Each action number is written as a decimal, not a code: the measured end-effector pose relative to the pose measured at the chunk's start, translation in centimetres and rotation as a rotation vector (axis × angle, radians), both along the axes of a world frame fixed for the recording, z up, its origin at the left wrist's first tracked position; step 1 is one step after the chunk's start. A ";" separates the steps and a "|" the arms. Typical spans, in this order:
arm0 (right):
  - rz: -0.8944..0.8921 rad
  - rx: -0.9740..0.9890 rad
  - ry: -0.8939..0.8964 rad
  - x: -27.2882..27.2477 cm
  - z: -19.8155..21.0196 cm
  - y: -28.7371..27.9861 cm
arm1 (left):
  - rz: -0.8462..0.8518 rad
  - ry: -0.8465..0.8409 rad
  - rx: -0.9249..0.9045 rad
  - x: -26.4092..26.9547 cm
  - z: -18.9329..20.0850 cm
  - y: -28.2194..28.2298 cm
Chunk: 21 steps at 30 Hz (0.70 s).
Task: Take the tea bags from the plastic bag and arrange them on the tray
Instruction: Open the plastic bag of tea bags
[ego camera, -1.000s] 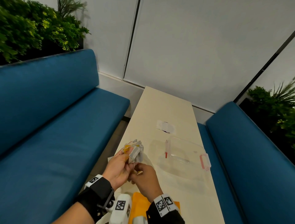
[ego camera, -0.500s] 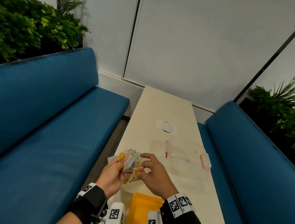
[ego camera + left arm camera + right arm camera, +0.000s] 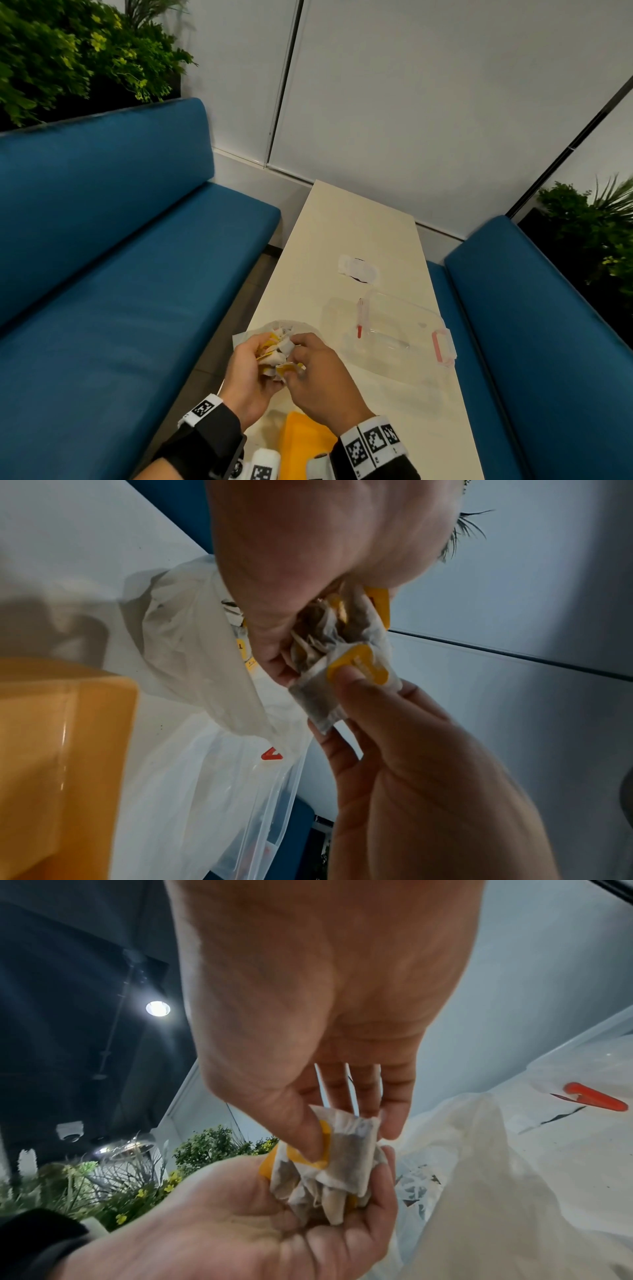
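My left hand (image 3: 255, 358) cups a crumpled bunch of tea bags (image 3: 276, 353) with yellow tags, just above the white plastic bag (image 3: 294, 327) lying on the table. My right hand (image 3: 306, 359) meets it from the right. Thumb and fingers pinch one tea bag (image 3: 342, 685) by its yellow tag (image 3: 363, 666) at the edge of the bunch (image 3: 318, 1191). The same tea bag (image 3: 352, 1150) shows under my right thumb in the right wrist view. The orange tray (image 3: 303, 442) sits at the near table edge, below both hands.
A clear plastic box (image 3: 400, 329) with red clips stands right of the hands on the long pale table (image 3: 359, 226). Blue benches (image 3: 120, 274) run along both sides. A white paper patch (image 3: 358, 270) lies farther up the table.
Both hands have come down and nearer with the bunch of tea bags. My right hand moved from under the bunch onto it and now pinches one tea bag.
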State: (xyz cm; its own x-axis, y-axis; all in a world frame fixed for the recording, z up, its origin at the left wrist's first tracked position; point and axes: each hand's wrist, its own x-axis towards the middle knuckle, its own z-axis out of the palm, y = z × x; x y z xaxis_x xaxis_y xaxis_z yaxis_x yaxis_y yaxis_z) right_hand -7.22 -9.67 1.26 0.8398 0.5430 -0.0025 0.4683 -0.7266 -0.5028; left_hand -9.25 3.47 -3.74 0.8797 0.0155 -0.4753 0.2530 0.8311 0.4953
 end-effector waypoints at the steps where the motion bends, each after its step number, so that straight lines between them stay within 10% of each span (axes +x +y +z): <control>1: 0.012 -0.022 -0.002 0.0 0.1 0.1 | -0.011 -0.001 -0.012 0.0 0.0 0.0; 21: -0.020 0.124 0.097 -0.4 2.1 -1.9 | -0.049 -0.053 -0.072 -1.1 -1.2 0.9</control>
State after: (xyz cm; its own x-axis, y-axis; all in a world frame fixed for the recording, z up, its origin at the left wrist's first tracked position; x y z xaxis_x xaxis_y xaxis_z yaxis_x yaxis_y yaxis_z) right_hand -7.60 -11.62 3.40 0.8496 0.5271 -0.0184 0.3989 -0.6649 -0.6315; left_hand -10.33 4.38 -4.89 0.9027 -0.0606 -0.4261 0.2689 0.8524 0.4484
